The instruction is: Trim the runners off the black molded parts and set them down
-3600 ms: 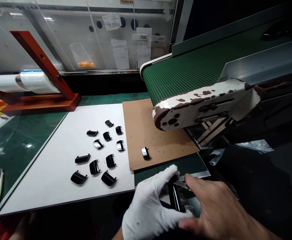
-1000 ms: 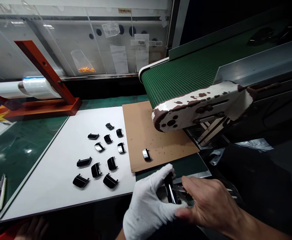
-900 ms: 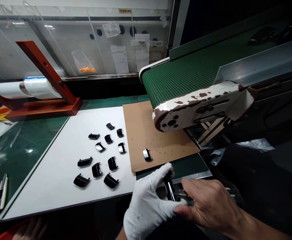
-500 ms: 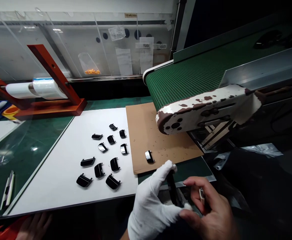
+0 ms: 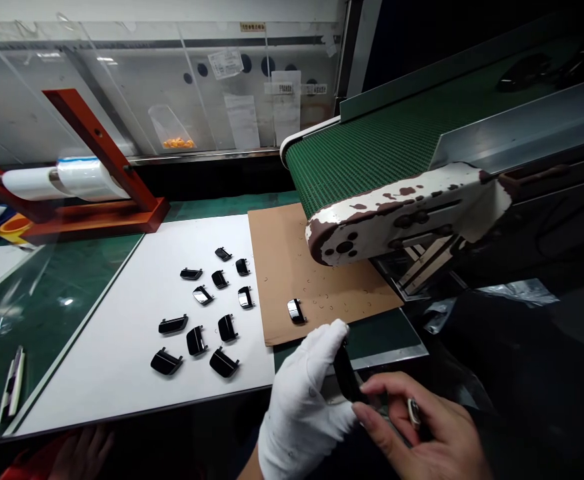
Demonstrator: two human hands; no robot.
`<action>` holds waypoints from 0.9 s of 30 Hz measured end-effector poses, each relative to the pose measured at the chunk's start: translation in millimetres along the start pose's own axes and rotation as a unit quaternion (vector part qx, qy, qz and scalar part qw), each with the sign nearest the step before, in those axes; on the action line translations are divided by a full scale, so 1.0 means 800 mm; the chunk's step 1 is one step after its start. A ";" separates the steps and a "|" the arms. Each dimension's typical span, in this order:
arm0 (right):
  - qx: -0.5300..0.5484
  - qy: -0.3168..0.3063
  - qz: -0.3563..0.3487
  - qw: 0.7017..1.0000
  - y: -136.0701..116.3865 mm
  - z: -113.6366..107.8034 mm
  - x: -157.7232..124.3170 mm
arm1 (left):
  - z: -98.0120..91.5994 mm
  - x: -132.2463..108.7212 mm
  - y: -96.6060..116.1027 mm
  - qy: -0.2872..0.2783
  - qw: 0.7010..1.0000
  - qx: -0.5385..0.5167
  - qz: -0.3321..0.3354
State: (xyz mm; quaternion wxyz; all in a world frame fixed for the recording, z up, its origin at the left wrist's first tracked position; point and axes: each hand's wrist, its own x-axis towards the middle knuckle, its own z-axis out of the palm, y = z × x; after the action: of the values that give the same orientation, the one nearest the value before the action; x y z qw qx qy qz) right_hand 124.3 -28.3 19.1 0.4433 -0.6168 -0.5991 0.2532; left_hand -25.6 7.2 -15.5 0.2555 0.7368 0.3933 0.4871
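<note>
Eleven black pieces (image 5: 228, 328) on white sheet (image 5: 122, 373); one further piece (image 5: 297, 311) on brown cardboard (image 5: 282, 253); green tabletop (image 5: 382, 337) beneath. Conveyor (image 5: 362, 160), green-belted, alongside. Paper labels (image 5: 225, 64) on clear panel (image 5: 137, 87) behind, print illegible. Left hand (image 5: 307, 400), white-gloved, gripping dark part (image 5: 346, 373) off tabletop's near edge; right hand (image 5: 437, 437), bare, fingertips at its lower end, other fingers curled round tool (image 5: 413, 413), mostly hidden.

Black part (image 5: 346, 375), tilted, in gloved hand (image 5: 308, 400)
</note>
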 end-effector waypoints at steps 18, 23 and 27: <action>0.182 0.038 0.085 0.979 0.068 -0.028 0.036 | 0.000 0.002 0.001 0.003 1.000 0.008 -0.003; -0.136 0.036 0.078 0.987 0.098 -0.051 0.033 | 0.002 0.004 -0.001 -0.015 0.998 0.015 -0.056; -0.065 -0.017 0.014 0.998 0.074 -0.040 0.013 | 0.007 0.006 0.001 -0.032 0.997 0.022 -0.069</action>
State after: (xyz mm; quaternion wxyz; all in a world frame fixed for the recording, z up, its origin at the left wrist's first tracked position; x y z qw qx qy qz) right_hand 183.4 -19.3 -13.3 0.3886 -0.6482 -0.6129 0.2304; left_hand -19.4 10.9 -14.4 0.2846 0.7287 0.4454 0.4355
